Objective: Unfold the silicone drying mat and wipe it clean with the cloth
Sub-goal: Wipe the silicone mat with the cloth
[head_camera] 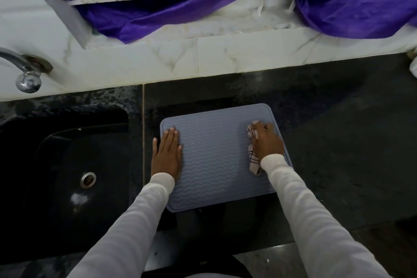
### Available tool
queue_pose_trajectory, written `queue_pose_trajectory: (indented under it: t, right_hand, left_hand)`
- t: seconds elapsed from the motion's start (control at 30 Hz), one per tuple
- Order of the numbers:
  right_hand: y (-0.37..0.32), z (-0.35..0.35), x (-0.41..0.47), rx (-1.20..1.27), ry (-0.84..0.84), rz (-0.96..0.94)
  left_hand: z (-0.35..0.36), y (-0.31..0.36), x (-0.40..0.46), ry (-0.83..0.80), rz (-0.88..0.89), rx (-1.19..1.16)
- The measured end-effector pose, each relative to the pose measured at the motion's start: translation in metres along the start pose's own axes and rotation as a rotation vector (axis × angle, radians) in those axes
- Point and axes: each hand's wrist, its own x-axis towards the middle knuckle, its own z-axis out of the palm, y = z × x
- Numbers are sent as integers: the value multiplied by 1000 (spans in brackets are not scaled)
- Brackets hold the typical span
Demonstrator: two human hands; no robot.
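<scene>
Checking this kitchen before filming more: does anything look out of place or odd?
The mat lies flat but skewed to the counter edge. A purple cloth sheet is bunched over the stained white ledge behind, an odd thing by a sink.

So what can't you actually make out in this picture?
- Head view: most of the cloth is hidden under the right hand.
- The mat strips under the left hand and both sleeves are covered.
- The tap is cut off by the left edge.
- Any dirt on the mat is too small to tell.
</scene>
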Motion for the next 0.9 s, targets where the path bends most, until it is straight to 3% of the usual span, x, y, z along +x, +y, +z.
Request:
queue_pose_trajectory:
  t: [0.37,0.53,0.63,0.77,0.9]
  right_hand:
    - [56,-20,19,-31,5,147]
    - [41,-34,10,75,34,185]
    - [2,-30,-14,195,78,36]
    - [-79,2,-71,321,-66,-284]
    - [-131,48,-121,218,-157,-515]
  left_hand:
    - [-4,2,1,-11,7,50]
    - [-4,6,1,-26,-7,35]
    - [-2,5,2,-18,-13,33]
    - [-2,1,3,-31,5,53]
    - [-7,-11,6,-38,10,92]
